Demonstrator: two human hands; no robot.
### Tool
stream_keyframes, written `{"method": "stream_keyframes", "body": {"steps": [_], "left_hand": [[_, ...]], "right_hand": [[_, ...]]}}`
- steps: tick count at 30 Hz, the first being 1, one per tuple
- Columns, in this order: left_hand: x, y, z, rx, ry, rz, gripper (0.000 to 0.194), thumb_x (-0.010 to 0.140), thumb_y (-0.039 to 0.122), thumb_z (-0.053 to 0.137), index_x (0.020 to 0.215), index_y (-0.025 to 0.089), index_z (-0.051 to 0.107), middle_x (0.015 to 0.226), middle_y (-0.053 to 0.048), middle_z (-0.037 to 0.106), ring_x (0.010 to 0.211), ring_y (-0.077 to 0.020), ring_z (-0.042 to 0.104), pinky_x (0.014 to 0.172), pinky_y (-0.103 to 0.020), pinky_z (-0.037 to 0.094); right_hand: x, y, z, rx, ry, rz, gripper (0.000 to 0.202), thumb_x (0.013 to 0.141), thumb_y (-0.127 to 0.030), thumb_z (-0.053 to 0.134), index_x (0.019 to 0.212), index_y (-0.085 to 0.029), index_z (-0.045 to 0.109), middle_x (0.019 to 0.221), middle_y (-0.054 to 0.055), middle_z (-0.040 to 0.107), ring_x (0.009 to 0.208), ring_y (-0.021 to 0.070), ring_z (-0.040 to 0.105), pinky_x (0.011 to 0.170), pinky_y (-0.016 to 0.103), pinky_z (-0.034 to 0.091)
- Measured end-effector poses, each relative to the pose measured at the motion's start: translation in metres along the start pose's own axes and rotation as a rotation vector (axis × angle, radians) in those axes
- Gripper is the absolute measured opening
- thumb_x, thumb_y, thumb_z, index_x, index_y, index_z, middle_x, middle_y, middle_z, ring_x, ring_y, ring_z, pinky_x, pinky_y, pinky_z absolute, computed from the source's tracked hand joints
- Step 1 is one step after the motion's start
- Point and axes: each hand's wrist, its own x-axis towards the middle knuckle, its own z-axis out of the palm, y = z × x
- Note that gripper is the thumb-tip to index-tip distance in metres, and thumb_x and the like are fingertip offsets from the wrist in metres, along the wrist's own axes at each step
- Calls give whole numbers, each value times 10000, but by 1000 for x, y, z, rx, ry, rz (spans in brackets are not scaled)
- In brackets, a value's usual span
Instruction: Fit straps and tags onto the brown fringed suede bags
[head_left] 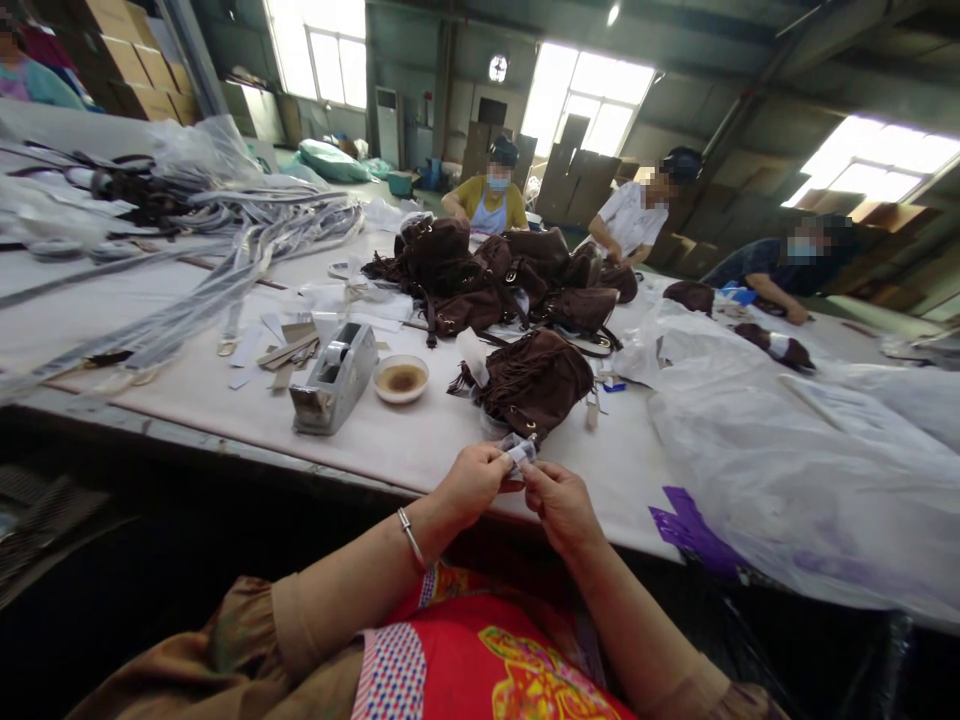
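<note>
My left hand (474,482) and my right hand (561,505) meet at the table's front edge. Both pinch a small piece of clear plastic wrap (519,452) with something white in it. The wrap sits right at the near end of a dark brown fringed bag (544,385), by its metal ring. Whether it is fastened to the bag I cannot tell. White paper (472,358) sticks out at the bag's left side. Left of the bag are a shallow white dish (401,379) with brownish contents and a grey tape dispenser (335,380).
Several brown bags (480,270) are heaped farther back. Plastic-wrapped straps (255,245) cover the left of the table, near loose card strips (289,350). A big sheet of clear plastic (795,470) spreads over the right side. Several people work across the table.
</note>
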Motion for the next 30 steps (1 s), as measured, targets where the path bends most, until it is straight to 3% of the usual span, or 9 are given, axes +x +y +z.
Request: {"method": "stream_keyframes", "body": {"steps": [4,10,13,18,20,22,26,28,30], "left_hand": [[2,-3,1,-32,2,-40,371,713,455,767,751,97,673,881,-79,671,829,-175,639,793,-354,586],[2,-11,5,-6,45,-28,372,721,463,750,743,104,658,795,-48,645,768,-165,622,792,-371,585],[1,-12,7,58,35,-23,314,787,433,668,772,119,660,789,-42,641,765,-175,620,785,-377,582],[-8,-14,12,633,83,298,267,870,272,518,677,136,642,971,-127,644,917,-227,605,919,-421,527],[-12,-17,15,784,-16,430,136,821,206,568,795,141,684,1111,-151,620,1046,-252,582,1010,-425,483],[-14,-18,15,839,-162,483,193,770,173,629,946,164,708,1243,-160,580,1167,-269,547,1075,-405,443],[-8,-16,2,856,-207,457,288,805,207,634,1081,212,715,1286,-134,596,1182,-248,574,1073,-369,453],[0,-12,-12,874,-108,460,255,825,215,604,1053,189,717,1151,-115,667,1078,-228,626,1004,-369,504],[11,-8,-29,912,41,484,213,840,216,572,990,163,714,1028,-103,698,990,-214,647,944,-364,531]], "right_hand": [[-2,-1,-3,102,-14,22,294,677,-406,787,664,-150,641,542,-38,488,445,55,350,416,204,221],[-1,3,-5,137,-20,72,361,665,-419,825,622,-152,586,488,-77,395,420,37,271,401,186,175],[-2,8,-10,156,-40,81,352,661,-415,825,645,-144,601,536,-52,473,443,41,339,413,172,225],[-2,19,-14,120,34,170,439,706,-570,759,704,-148,637,565,-6,567,466,91,458,432,206,357],[-2,19,-14,82,76,214,454,622,-553,818,749,-147,659,585,5,603,486,125,516,457,239,414],[-1,17,-20,47,118,217,466,563,-516,848,787,-145,678,617,18,636,525,155,561,488,264,447],[16,4,-66,-202,249,119,401,610,-529,785,697,-158,663,513,-15,556,438,121,453,414,239,317],[31,-5,-104,-411,374,32,400,650,-557,728,696,-163,673,507,-6,548,450,142,461,433,264,329],[45,-13,-141,-642,533,-61,444,665,-563,680,808,-145,721,638,56,643,590,221,580,562,331,448]]}}
